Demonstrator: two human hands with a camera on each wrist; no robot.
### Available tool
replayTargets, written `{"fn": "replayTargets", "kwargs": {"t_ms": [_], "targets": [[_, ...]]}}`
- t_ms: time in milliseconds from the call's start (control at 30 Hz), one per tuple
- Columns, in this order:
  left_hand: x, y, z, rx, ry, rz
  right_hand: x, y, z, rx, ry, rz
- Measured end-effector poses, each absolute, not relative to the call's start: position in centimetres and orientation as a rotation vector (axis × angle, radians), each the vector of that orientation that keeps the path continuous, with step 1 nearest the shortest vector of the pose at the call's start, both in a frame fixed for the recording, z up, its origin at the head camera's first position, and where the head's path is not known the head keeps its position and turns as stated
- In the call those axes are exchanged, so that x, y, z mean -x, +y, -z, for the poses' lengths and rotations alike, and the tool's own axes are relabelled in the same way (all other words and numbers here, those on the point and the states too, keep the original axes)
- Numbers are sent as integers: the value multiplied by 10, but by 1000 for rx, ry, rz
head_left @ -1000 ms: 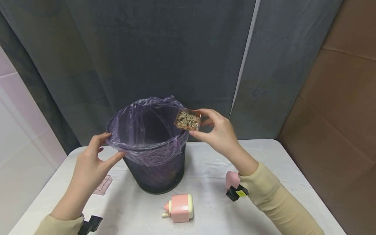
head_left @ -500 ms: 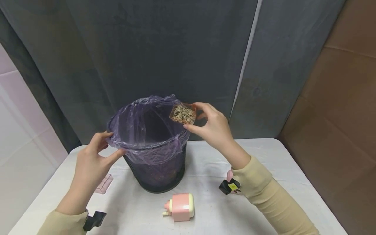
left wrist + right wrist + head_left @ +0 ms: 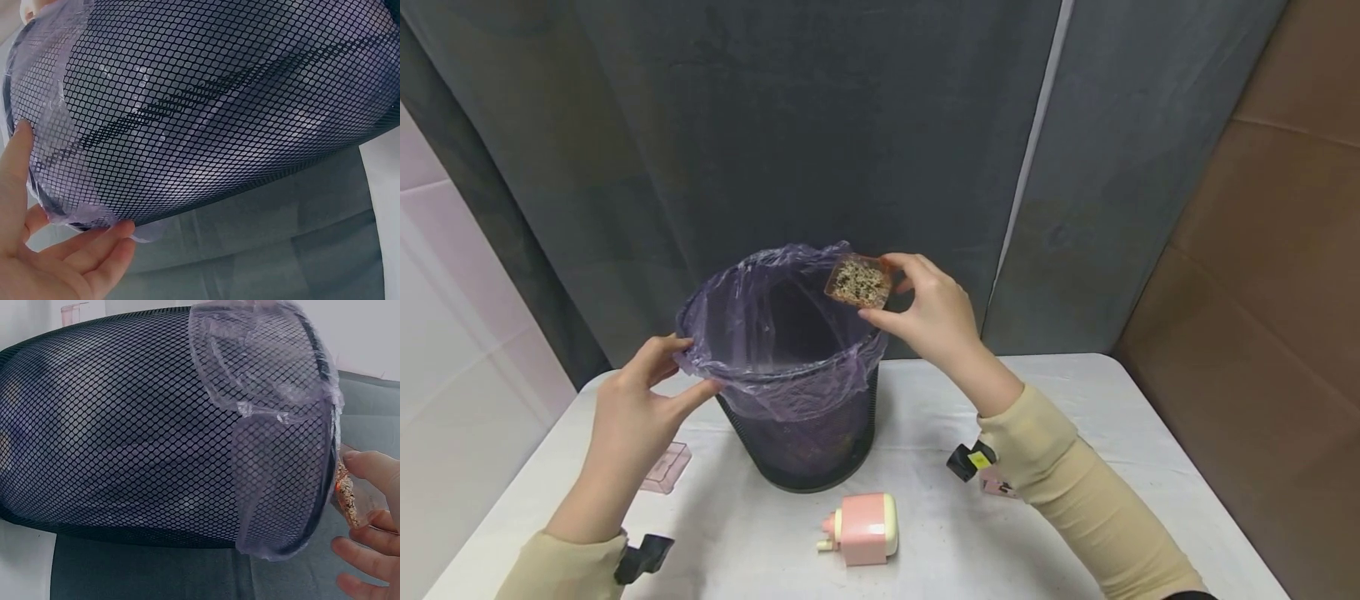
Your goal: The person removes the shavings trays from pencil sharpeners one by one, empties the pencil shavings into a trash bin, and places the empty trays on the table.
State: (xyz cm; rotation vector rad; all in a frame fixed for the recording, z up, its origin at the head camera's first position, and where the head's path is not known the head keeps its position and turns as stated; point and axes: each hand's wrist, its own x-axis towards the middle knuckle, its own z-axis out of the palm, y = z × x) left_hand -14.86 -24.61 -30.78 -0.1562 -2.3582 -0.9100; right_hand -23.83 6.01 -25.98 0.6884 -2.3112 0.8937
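**Two hands at the bin, one holding a small box of loose bits**

The right hand (image 3: pixel 936 312) pinches a small clear box (image 3: pixel 831 287) between thumb and fingers. The box is at the right side of the bag-lined opening, near the rim, its face with the pale and dark bits (image 3: pixel 861 283) turned toward the head camera. The left hand (image 3: pixel 640 408) holds the opposite side of the bin (image 3: pixel 820 457), thumb and fingers spread along the rim where the purple bag (image 3: pixel 797 402) folds over.

The box looks like thin, stiff plastic: probably light, smooth enough to slip, and liable to crack if squeezed hard. Two opposite walls offer the best hold, with fingertips kept off the bits. These seem dry and loose, so a tilt or a jolt could scatter them.

The bin's mesh should be fairly stiff and not very heavy. The bag, thin and soft, would likely slide or tear if pulled alone; rim and film are better taken together.

On the surface (image 3: pixel 940 542), a pink and cream gadget (image 3: pixel 865 529) lies in front of the bin.
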Motion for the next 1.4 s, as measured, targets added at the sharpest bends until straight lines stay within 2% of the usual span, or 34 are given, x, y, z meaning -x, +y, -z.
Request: {"fn": "replayTargets", "kwargs": {"t_ms": [500, 1400], "targets": [[150, -245, 307, 168, -2347, 925, 250, 48, 270, -690, -2280, -718], [148, -245, 310, 154, -2343, 915, 242, 42, 268, -726, -2198, -569]]}}
